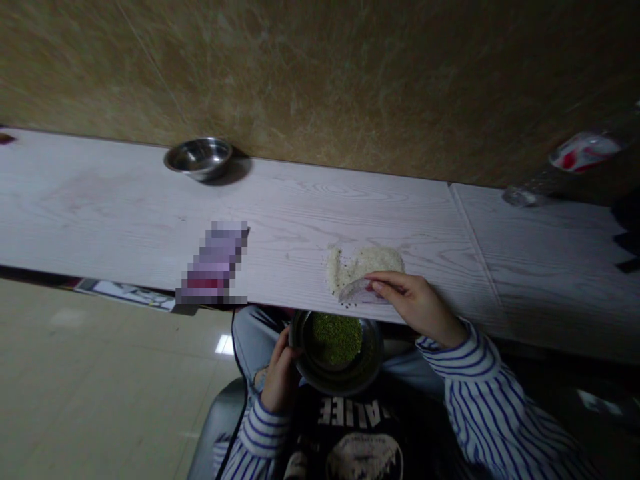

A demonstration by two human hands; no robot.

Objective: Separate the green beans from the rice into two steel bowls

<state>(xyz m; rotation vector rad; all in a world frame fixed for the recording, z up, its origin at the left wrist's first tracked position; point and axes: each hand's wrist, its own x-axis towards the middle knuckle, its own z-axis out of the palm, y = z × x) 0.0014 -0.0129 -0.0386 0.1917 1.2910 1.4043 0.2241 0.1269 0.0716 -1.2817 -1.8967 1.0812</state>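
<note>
My left hand (281, 375) grips the rim of a metal bowl (374, 360), held over my lap just below the table edge. Small green beans (334, 339) that look like mung beans lie inside it. On the table, my right hand (417, 300) pinches a thin, see-through piece of plastic (356, 291) between thumb and fingers. Its curved edge touches a pile of white grains (379, 259) that looks like rice. Dark specks, too small to name, are scattered among the grains and near the table's front edge.
An empty-looking steel bowl (200, 160) stands by the wall at the back left. A blurred-out purple flat object (215, 263) lies near the front edge. At the right, a clear plastic bottle (565, 167) with a red and white label is on the table (285, 200).
</note>
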